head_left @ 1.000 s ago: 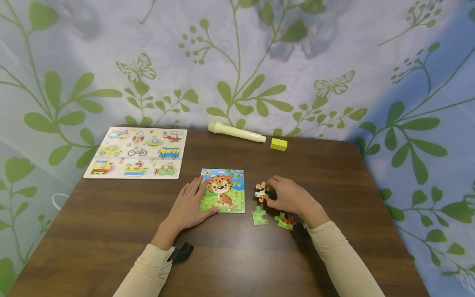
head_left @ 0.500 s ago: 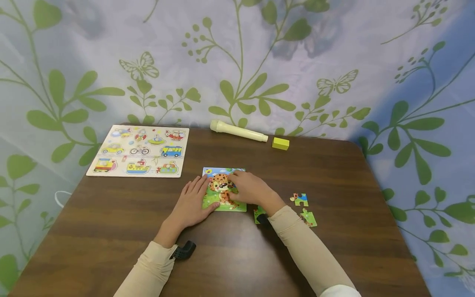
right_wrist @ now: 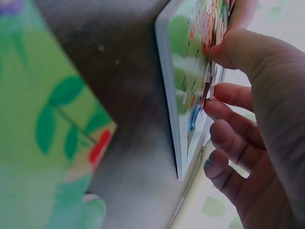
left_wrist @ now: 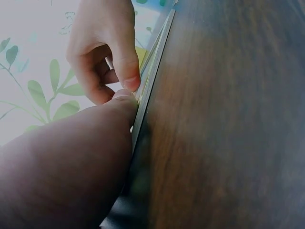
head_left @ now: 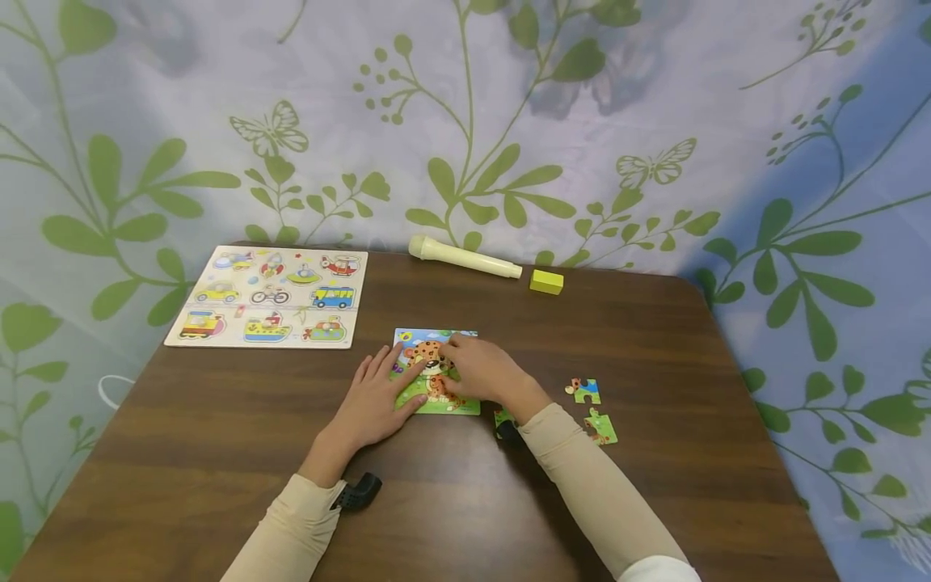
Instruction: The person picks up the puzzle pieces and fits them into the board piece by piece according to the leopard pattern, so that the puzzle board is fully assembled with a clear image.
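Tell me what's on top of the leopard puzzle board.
On the leopard puzzle board, the left hand rests across the left edge; the right hand, over the right side, pinches a puzzle piece. The surface beneath the hands and that piece is covered and cannot be seen.

Free room between block [head_left: 546, 282] and pieces [head_left: 587, 391]
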Demonstrator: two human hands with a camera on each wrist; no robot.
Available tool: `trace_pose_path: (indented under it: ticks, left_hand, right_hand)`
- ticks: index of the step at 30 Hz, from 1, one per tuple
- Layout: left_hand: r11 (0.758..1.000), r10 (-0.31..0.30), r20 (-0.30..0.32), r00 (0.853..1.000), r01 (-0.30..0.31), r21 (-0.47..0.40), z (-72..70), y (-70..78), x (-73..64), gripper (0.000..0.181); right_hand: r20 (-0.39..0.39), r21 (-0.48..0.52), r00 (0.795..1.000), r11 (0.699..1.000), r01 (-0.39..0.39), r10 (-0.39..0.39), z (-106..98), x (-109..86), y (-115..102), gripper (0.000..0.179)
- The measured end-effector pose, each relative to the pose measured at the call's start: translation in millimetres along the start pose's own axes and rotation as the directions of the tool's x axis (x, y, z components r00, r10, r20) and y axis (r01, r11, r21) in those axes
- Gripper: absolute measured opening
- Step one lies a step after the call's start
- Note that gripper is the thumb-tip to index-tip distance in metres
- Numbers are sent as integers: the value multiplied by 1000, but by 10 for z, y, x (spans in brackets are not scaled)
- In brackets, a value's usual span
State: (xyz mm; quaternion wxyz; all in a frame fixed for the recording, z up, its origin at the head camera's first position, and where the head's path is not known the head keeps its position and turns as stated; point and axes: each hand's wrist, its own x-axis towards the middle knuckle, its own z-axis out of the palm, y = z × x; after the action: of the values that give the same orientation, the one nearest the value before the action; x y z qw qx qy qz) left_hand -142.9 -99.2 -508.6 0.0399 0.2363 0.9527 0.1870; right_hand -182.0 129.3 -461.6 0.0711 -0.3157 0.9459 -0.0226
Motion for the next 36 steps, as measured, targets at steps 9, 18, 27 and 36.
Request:
trace_pose_path:
  ticks: [9, 18, 27, 36]
  left_hand:
    - [1000, 5, -32, 999, -5, 0, -3, 33, -2, 60]
    - [1000, 2, -4, 1000, -2, 4, -16, 57, 8, 58]
    - [999, -11, 3, 1000, 11, 30, -9, 66, -5, 67]
    - [1000, 2, -15, 1000, -1, 31, -37, 82, -25, 81]
  right_hand:
    - [-17, -1, 1000, 1000, 2, -2, 18, 4, -10, 44]
    - [-35, 35, 999, 999, -16, 18, 30, -37, -34, 23]
    - [24, 117, 1000, 993, -10, 7, -11, -105, -6, 35]
    - [-8, 377, 981, 909, -177, 194, -135, -895, 721, 51]
